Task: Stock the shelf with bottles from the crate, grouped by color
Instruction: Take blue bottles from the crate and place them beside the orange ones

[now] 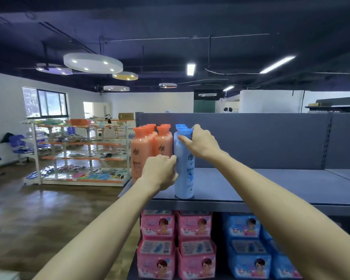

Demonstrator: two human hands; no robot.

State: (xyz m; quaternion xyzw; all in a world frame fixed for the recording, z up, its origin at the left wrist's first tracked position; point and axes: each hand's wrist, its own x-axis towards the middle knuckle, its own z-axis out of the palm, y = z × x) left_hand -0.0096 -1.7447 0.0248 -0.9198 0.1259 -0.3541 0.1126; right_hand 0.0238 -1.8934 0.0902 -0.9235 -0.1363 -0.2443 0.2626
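Note:
Several orange bottles [142, 150] stand in rows at the left end of the grey shelf [271, 184]. Right beside them stands a row of light blue bottles, and the front blue bottle [185, 174] rests upright on the shelf near its front edge. My right hand [200, 142] grips this bottle at its neck, just under the cap. My left hand [160, 170] is closed against the bottle's left side at mid height, in front of an orange bottle. The crate is not in view.
The shelf stretches bare to the right of the blue bottles, with a grey back panel [261, 142]. Below it sit pink packages [176, 245] and blue packages [249, 247]. A rack of goods [83, 154] stands across the wooden floor at left.

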